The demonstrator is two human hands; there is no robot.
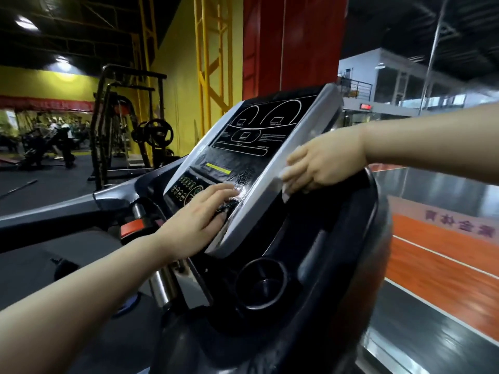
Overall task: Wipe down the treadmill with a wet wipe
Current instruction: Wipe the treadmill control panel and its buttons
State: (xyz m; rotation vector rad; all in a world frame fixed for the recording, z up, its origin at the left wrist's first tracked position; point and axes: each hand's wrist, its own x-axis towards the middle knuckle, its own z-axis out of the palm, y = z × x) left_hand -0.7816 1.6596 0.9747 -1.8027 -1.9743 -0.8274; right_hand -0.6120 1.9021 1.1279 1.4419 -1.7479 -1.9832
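Mid-wipe on treadmill [310, 265] console: right hand [321, 166] fingers gripping wet wipe [285, 191] against silver right edge; left hand [201, 220] flat, fingers straight, steadying panel. Next, probably: drag wipe down the edge.

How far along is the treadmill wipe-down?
Done: cannot tell; nothing shows which surfaces are already wiped. In hand: the right hand presses the wet wipe on the silver right edge of the console, while the left hand rests flat on its lower panel. Left, probably: cup holder and dark surround.
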